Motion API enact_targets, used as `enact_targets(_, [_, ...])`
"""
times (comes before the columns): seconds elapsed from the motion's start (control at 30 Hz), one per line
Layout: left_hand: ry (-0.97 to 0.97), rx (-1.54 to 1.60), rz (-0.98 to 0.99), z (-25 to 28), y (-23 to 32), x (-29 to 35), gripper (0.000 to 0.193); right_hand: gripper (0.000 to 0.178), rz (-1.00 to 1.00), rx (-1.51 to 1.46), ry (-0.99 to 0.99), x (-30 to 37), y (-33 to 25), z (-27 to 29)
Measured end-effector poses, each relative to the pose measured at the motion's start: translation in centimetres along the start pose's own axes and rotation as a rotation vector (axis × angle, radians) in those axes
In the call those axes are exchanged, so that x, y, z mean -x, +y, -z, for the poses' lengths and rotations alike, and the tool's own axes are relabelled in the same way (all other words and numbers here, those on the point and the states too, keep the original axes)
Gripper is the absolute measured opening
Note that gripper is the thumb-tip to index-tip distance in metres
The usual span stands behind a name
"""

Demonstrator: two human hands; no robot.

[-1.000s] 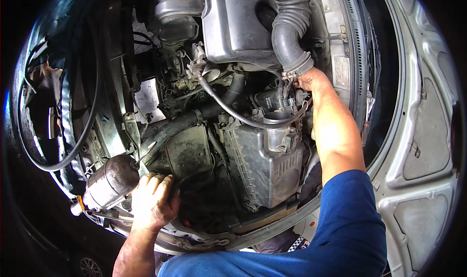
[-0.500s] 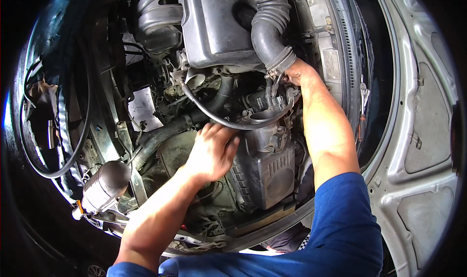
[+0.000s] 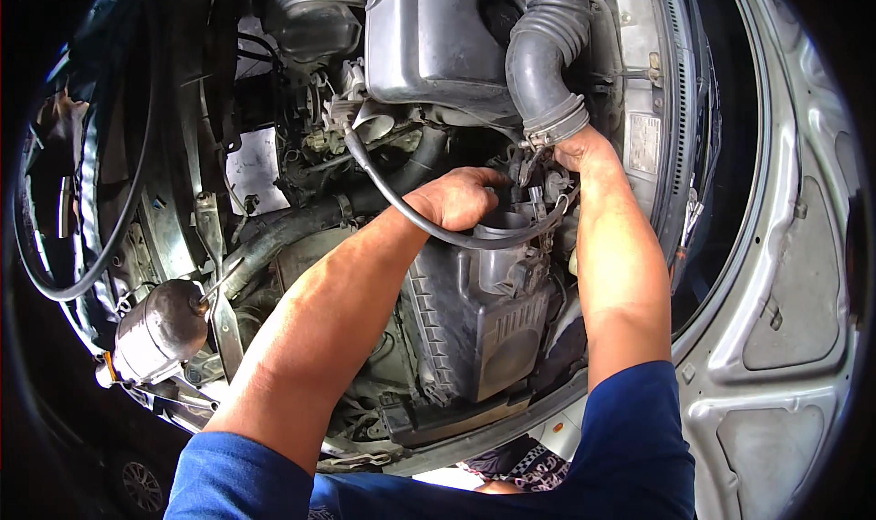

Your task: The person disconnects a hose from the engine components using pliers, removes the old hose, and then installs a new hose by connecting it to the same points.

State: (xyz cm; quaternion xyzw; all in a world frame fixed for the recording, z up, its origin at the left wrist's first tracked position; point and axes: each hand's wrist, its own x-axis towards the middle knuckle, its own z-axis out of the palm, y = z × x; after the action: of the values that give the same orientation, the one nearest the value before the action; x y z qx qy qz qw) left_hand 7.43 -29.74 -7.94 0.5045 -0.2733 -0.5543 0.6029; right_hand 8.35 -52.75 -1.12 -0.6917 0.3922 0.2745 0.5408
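My left hand [image 3: 459, 199] reaches in behind a thin black hose [image 3: 415, 217], its thumb and fingers drawn together above the opening of the black air filter box [image 3: 456, 301]. Whatever lies between those fingertips is hidden. Close by, my right hand [image 3: 586, 151] is tucked under the clamped lower end of the ribbed air intake hose [image 3: 538, 68], against it or very near. Its fingers are out of sight behind the hose end and some wiring [image 3: 534, 166].
A grey engine cover [image 3: 438, 36] stands beyond my hands. At left are a silver canister [image 3: 162, 330] and a looped black cable [image 3: 137, 201]. Tools [image 3: 691, 219] lie along the right edge, beside the raised hood [image 3: 794, 274].
My left hand has moved away from me and to the right, from beside the filter box to above its opening. My right hand stays by the intake hose end. The view has shifted slightly.
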Motion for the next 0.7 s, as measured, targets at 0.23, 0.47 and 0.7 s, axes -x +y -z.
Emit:
enact_targets(0.23, [0.069, 0.032, 0.043, -0.4, -0.3, -0.4, 0.059, 0.019, 0.018, 0.036, -0.102, -0.7, 0.6, 0.7])
enact_targets(0.47, [0.107, 0.018, 0.063, -0.2, -0.1, -0.9, 0.053, 0.015, -0.052, 0.042, -0.004, -0.3, 0.3, 0.7])
enact_targets(0.7, [0.175, -0.001, 0.088, -0.4, 0.1, -1.7, 0.036, 0.019, -0.05, -0.039, 0.039, -0.6, 0.6, 0.5])
